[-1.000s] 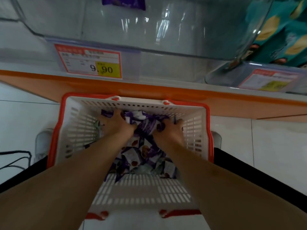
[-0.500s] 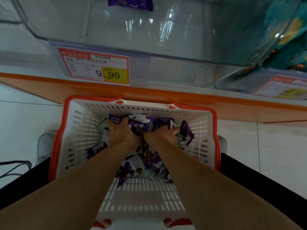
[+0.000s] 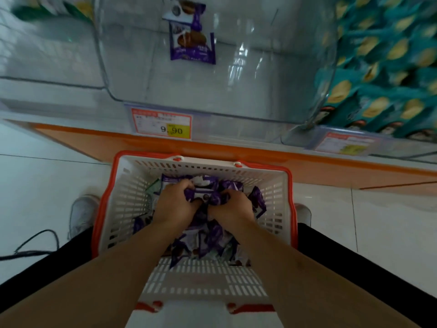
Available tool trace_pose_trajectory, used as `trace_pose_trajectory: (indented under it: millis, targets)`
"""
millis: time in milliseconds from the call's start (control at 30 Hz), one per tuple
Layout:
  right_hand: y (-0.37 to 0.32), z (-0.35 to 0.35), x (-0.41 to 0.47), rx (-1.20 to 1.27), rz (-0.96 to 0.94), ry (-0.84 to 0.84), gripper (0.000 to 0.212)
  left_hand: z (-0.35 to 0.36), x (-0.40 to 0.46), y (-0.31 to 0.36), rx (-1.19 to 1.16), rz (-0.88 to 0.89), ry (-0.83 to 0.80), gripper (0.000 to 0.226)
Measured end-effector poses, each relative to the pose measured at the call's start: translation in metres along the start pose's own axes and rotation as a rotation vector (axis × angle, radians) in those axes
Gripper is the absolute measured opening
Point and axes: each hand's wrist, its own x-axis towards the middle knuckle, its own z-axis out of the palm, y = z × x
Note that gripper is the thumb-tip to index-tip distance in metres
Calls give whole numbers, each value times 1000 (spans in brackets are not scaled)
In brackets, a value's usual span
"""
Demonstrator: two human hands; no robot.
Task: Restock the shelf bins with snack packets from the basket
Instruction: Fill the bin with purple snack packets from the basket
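Note:
A white basket with a red rim [image 3: 292, 209] sits in front of me, holding a heap of purple snack packets [image 3: 208, 242]. My left hand [image 3: 175, 204] and my right hand [image 3: 233, 208] are side by side inside it, both closed around a bunch of purple packets [image 3: 203, 194] gathered between them. Straight above stands a clear shelf bin [image 3: 212, 91], nearly bare, with two purple packets [image 3: 191, 41] lying at its back. A price tag reading 9.90 [image 3: 163, 124] is fixed to the bin's front.
To the right, another bin is full of teal packets [image 3: 383, 67]. Green packets [image 3: 47, 10] show at the upper left. An orange shelf edge [image 3: 331, 162] runs just beyond the basket. My shoes [image 3: 82, 214] flank the basket on a white tiled floor, and a black cable [image 3: 35, 247] lies left.
My hands have drawn together and bunched packets between them. The view has tilted up, showing more of the clear bin and the two packets inside it.

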Motion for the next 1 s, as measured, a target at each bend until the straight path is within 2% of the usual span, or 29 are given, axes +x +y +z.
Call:
trace_pose_trajectory:
  millis: [167,300,367,467,600,667,733,867,1000]
  targets:
    - [-27,-36,-57,141,-29,22,34,-52,-48,25,-150,38,1,31]
    - [-45,-61,-115,311,-124,45,27,-99,-102,60,-217,115,52,28]
    - [-55,-74,-146,363,-184,72,24,-125,-135,81,-232,165,115,28]
    - [-75,-100,-195,449,-280,94,32,-161,-174,113,-266,284,217,29]
    - [-114,-142,-247,648,-448,86,16,-203,-202,158,-312,440,370,28]
    - [-135,-159,-250,707,-491,140,13,-216,-195,178,-262,541,473,29]
    - [-159,-171,-240,697,-527,259,12,-223,-172,192,-193,583,550,29]
    - [-201,-178,-197,582,-586,465,24,-217,-115,207,-45,551,584,27]
    - [-216,-159,-142,157,-719,600,23,-203,-54,202,209,523,548,36]
